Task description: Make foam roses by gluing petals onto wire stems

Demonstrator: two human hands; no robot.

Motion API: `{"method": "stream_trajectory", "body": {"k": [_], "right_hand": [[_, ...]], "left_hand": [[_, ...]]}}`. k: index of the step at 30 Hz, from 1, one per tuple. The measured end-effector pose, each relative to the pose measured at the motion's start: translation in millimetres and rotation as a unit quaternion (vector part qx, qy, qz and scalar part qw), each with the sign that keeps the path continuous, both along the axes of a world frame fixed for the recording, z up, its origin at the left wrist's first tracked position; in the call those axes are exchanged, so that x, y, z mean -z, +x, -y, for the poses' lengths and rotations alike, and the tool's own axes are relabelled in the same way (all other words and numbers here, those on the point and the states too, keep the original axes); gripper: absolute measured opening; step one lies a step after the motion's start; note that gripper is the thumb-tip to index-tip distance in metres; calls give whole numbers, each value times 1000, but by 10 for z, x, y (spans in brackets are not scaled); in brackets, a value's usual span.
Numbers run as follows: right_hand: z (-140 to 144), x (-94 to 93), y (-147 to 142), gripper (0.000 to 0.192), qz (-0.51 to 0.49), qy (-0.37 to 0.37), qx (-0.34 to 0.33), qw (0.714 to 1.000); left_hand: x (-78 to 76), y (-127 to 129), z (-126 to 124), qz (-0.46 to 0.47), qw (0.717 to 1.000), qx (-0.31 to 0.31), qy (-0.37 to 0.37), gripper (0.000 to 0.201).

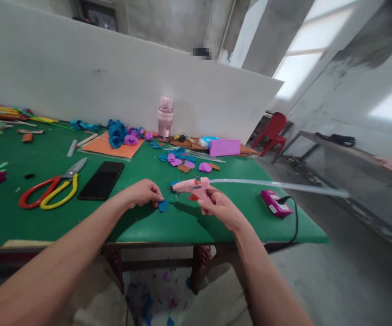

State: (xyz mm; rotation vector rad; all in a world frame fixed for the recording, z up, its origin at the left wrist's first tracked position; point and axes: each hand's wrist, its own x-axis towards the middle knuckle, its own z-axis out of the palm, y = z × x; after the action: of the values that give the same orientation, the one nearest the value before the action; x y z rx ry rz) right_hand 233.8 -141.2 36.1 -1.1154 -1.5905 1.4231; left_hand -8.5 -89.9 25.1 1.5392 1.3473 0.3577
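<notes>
My right hand (220, 206) grips a pink glue gun (193, 186) above the green table (80, 217), its nozzle pointing left and a long clear glue stick (277, 184) jutting out to the right. My left hand (143, 192) pinches a small blue foam piece (163, 205) just left of the nozzle. More blue and purple foam pieces (182, 160) lie scattered behind the gun. Blue and purple foam flowers (121, 133) sit on an orange sheet (109, 147) further back.
A black phone (101, 179) and red and yellow scissors (51, 188) lie to the left. A pink bottle (165, 116) stands by the white partition. A magenta plug box (276, 203) with a black cord sits near the right edge. A red chair (273, 131) stands beyond the table.
</notes>
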Motion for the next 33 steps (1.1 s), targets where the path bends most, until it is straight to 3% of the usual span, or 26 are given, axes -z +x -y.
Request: {"method": "stream_trajectory", "body": {"k": [11, 15, 24, 33], "right_hand": [[110, -89, -53, 26, 184, 111, -26, 976], [96, -59, -68, 23, 231, 147, -30, 961], [141, -92, -53, 27, 208, 106, -50, 971], [156, -56, -90, 28, 219, 132, -62, 965]], "left_hand": [[42, 28, -15, -40, 998, 22, 52, 8], [36, 28, -4, -41, 999, 14, 33, 6], [31, 33, 36, -57, 996, 27, 65, 4], [52, 29, 35, -64, 995, 31, 76, 6]]}}
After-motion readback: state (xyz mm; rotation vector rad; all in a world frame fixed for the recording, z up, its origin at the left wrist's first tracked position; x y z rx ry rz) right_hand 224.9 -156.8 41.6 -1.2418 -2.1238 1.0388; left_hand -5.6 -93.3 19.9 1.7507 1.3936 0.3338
